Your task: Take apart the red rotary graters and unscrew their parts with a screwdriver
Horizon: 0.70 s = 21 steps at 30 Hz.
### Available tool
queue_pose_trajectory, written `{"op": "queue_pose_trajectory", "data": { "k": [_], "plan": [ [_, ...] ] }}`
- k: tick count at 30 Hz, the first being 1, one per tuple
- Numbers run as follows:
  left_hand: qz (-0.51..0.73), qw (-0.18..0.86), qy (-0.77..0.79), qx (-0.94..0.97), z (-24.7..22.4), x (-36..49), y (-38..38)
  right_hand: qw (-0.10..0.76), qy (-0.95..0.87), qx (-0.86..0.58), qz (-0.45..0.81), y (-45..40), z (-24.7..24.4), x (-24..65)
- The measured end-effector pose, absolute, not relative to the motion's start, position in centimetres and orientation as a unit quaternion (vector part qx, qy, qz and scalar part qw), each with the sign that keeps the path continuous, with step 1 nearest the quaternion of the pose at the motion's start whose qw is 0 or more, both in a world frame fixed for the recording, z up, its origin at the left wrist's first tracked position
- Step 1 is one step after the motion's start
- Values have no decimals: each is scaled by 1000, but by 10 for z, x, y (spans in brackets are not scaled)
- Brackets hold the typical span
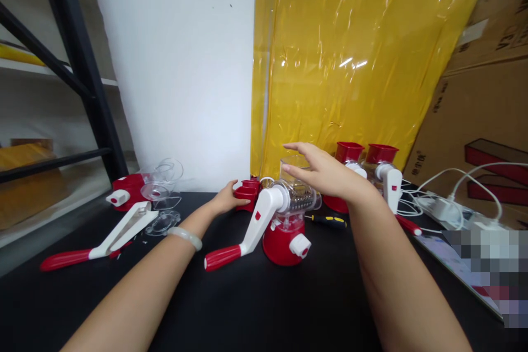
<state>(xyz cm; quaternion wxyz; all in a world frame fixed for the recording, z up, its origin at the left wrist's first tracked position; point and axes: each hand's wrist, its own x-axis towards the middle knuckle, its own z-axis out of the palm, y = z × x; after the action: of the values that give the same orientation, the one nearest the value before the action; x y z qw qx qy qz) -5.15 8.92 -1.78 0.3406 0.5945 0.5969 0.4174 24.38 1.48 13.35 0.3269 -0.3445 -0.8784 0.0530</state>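
A rotary drum grater (284, 236) stands upright in front of me, with a red base, a clear body, a metal drum inside and a white crank (262, 220) with a red handle pointing left. My right hand (324, 170) is over the grater's clear hopper, fingers stretched out and holding nothing; whether it touches the rim I cannot tell. Behind the grater, to the left, my left hand (226, 199) has its thumb and fingers around a red food pusher (244, 197) among other red parts. A pale bangle (185, 236) circles my left wrist.
At left lie a red grater base (127, 191), clear plastic parts (163, 190) and a loose crank (124, 231). Two more graters (385, 176) stand behind on the right, near a screwdriver (330, 221). White cables, a power strip and a tablet (457, 272) line the right edge.
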Motion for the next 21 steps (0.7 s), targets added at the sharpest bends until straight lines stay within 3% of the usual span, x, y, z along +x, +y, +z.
{"op": "queue_pose_trajectory", "data": {
  "k": [6,13,18,21],
  "plan": [
    [351,335,633,603,15,-55,73,285,-898,-329,69,14,136,251],
    [265,158,631,712,92,-33,25,256,-902,-319,133,12,139,261],
    [255,250,467,809,115,7,-13,276,-897,-331,102,10,137,257],
    [263,238,434,828,109,21,-19,287,-894,-337,73,8,136,253]
  ]
}}
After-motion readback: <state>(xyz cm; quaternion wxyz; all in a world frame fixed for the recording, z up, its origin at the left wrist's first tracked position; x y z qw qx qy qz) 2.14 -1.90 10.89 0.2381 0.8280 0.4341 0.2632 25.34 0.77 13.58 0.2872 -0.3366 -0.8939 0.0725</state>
